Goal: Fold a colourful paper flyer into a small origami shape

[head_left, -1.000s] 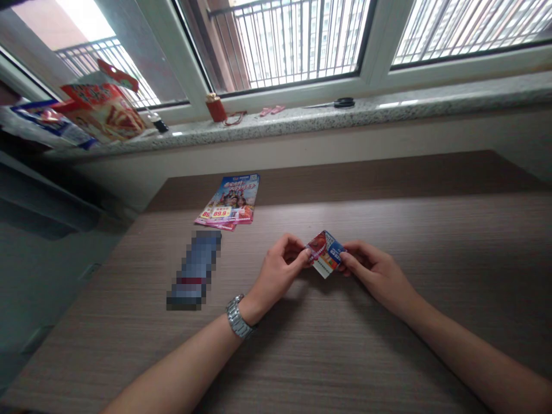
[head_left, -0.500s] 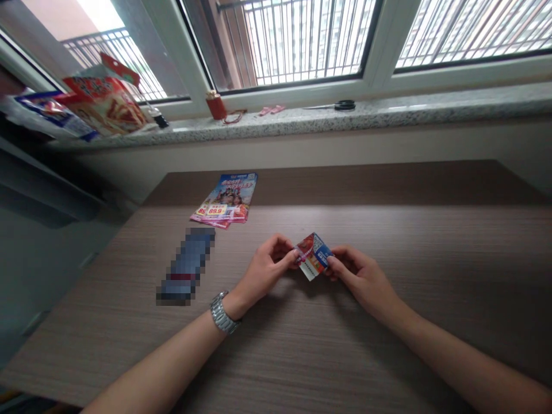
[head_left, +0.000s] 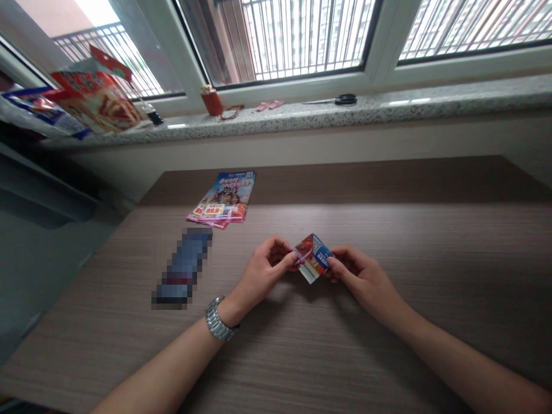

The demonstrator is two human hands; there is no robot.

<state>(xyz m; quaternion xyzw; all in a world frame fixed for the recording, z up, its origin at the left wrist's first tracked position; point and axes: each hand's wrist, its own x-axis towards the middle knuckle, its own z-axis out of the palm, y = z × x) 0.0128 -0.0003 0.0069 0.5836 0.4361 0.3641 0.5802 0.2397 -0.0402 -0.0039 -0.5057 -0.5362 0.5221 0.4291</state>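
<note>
A: What do you see of the surface and room in the head view?

B: A brown wood-grain table (head_left: 440,247) under a window (head_left: 302,46), railings beyond the glass. A speckled stone sill (head_left: 452,109) runs between them.

A: Put the folded leaflet (head_left: 313,257) at the dial's centre, twelve toward the window. What's around it?

B: Overlapping printed flyers (head_left: 228,195) at ten o'clock, and at nine a dark pixelated object (head_left: 183,267), too blurred to name. On the sill there are scissors (head_left: 346,100) at twelve, a red container (head_left: 212,103) at eleven, and a red snack bag (head_left: 103,103) at ten, farther out than the flyers.

A: And the hands?

B: The left hand (head_left: 261,273) sits at nine, a metal-band wristwatch (head_left: 219,319) on its wrist, forearm reaching in from eight. The right hand (head_left: 362,276) is at three, forearm from four.

A: Open or holding?

B: Both pinch the leaflet narrowly by opposite corners, thumbs on top, fingers curled behind. I can't tell whether its near corner touches the table.
</note>
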